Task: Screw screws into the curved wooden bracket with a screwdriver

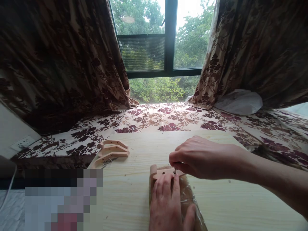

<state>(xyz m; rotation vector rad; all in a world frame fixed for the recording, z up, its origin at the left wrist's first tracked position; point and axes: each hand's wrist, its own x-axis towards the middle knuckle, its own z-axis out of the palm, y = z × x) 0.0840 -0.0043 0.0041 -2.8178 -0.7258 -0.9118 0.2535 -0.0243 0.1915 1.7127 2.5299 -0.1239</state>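
Wood pc [158, 175] atop pkg [189, 192] on tbl [130, 199], other pcs [117, 154] far L, window [169, 48] behind btwn curtains [96, 48].

The person's bare right forearm [255, 165] reaches in from the side, the right hand [192, 157] curled with fingertips pinched, while the left hand [166, 200] lies palm down, fingers pointing forward, thumb spread aside.
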